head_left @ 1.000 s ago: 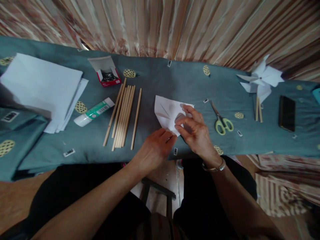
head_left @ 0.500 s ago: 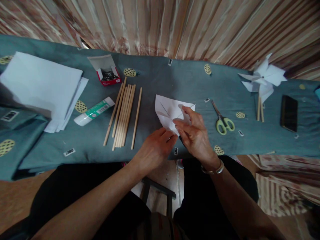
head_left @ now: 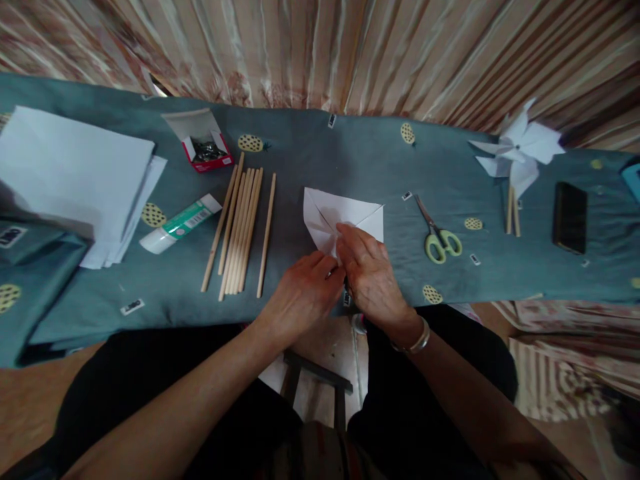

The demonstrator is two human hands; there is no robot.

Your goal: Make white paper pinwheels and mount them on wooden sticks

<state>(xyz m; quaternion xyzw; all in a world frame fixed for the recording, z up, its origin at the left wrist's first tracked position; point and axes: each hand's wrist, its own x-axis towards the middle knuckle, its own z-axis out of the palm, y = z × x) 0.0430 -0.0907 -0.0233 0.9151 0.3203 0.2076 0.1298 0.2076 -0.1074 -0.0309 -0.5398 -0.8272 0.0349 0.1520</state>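
Note:
A white sheet of paper (head_left: 363,212) with slits or lines running from its corners toward the middle lies on the cloth in front of me. My left hand (head_left: 309,285) is closed at the paper's near corner, its fingertips pinched against the edge. Beside it, my right hand (head_left: 370,277) has its fingers pressed together over the paper's near right part, the fingertips close to the centre. The two hands nearly touch and hide that near corner. Green-handled scissors (head_left: 436,233) lie to the right of the paper.
Several wooden sticks (head_left: 243,233), a glue tube (head_left: 180,223), an opened red box of small metal pieces (head_left: 207,150) and white paper sheets (head_left: 75,167) lie leftward. White paper pinwheels (head_left: 525,147) on sticks and a dark phone (head_left: 570,217) lie rightward. A curtain (head_left: 320,53) hangs behind.
My right hand has moved down and left across the paper, and its fingers have gone from spread to pressed together near the centre. My left hand stays at the near corner.

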